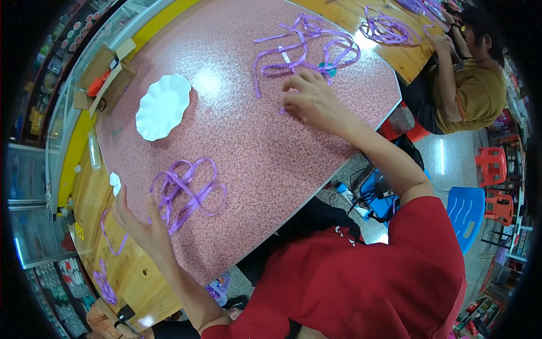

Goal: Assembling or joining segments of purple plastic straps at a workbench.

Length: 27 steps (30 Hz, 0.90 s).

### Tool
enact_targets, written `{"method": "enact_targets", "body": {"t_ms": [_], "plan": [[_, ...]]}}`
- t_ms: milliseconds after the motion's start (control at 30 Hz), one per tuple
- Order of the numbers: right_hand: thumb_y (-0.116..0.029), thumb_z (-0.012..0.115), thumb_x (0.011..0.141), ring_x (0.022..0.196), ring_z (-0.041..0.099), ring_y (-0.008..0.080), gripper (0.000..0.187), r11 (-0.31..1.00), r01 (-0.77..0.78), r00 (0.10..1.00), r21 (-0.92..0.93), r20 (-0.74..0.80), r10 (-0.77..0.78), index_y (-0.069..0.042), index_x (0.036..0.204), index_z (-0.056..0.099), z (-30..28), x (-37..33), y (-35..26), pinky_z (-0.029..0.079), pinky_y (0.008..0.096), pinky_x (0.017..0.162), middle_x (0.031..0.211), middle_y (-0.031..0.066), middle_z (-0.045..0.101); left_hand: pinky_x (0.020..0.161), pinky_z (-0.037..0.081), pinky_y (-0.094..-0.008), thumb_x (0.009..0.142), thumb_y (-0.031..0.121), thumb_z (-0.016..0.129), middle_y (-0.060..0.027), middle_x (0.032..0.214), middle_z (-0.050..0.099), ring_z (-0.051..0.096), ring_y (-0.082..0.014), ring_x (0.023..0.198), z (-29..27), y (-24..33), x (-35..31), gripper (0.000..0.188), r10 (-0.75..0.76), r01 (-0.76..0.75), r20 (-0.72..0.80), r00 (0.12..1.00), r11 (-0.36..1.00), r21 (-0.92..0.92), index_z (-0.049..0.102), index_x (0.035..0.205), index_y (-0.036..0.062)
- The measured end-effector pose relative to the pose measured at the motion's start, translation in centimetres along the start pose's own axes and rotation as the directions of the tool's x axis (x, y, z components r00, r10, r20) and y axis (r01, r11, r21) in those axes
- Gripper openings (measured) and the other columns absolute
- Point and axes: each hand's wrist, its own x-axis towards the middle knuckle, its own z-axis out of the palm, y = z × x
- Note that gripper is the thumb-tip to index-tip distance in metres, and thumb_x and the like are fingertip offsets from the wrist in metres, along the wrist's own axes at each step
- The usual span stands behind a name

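My left hand (138, 225) is at the left edge of the pink speckled table, thumb and fingers apart, with nothing gripped. Just right of it lies a loose tangle of purple ribbon (191, 192), and a small white piece (115, 183) shows by its fingertips. At the far right, my right hand (311, 103) reaches down with bent fingers at the near side of another purple ribbon pile (305, 48). A short purple end pokes out below these fingertips, so the fingers appear closed on ribbon. A small green thing (327, 69) lies in that pile, just beyond the hand.
A white scalloped dish (164, 107) sits at the table's far left, near an open cardboard box (107, 82). Wooden tables (141, 271) adjoin on both sides. More purple ribbon (389, 28) lies before a seated person (471, 79) at the right. A blue stool (466, 217) stands behind.
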Motion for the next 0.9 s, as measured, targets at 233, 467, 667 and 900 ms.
{"method": "enact_targets", "body": {"t_ms": [233,467,667,900], "plan": [[-0.008,0.065,0.085,0.094,0.058,0.0276,0.016,0.913,0.050,0.999,0.404,-0.014,-0.049,-0.002,0.098,0.058,-0.5,1.5,-5.9,0.046,0.0408,0.084,0.100,0.0107,0.059,0.102,0.040,-0.0427,0.090,0.006,0.063,-0.0193,0.124,0.055,0.052,-0.0350,0.119,2.7,5.9,-1.5,0.033,0.214,-0.120,0.233,0.949,0.926,-0.358,0.060,0.123,0.0019],[-0.019,0.061,0.097,0.066,0.059,0.0109,0.019,0.215,-0.474,0.876,0.854,0.481,0.024,-0.001,0.104,0.060,-2.6,2.6,-11.9,0.048,0.0284,0.056,0.083,0.0044,0.062,0.078,0.050,-0.0380,0.083,-0.005,0.065,-0.0154,0.100,0.065,0.063,-0.0312,0.090,4.5,8.4,-2.4,0.030,0.407,-0.286,0.141,0.903,0.812,-0.508,0.066,0.112,0.0010],[-0.014,0.065,0.094,0.076,0.056,0.0057,0.016,0.095,-0.387,0.921,0.917,0.390,-0.017,-0.001,0.102,0.063,0.1,1.8,-12.0,0.047,0.0246,0.067,0.083,0.0000,0.062,0.068,0.049,-0.0375,0.082,-0.007,0.066,-0.0139,0.087,0.065,0.062,-0.0288,0.076,4.6,8.1,-2.1,0.018,0.324,-0.230,0.105,0.940,0.832,-0.505,0.065,0.098,0.0006],[-0.011,0.068,0.092,0.079,0.054,0.0035,0.012,0.098,-0.418,0.904,0.903,0.403,0.139,-0.001,0.098,0.068,-1.4,2.6,-12.5,0.044,0.0212,0.068,0.084,-0.0026,0.063,0.066,0.047,-0.0295,0.090,0.003,0.064,-0.0104,0.081,0.063,0.061,-0.0198,0.072,4.4,7.3,-2.3,0.003,0.071,0.182,0.374,0.925,0.779,-0.600,0.062,0.090,0.0002]]}}
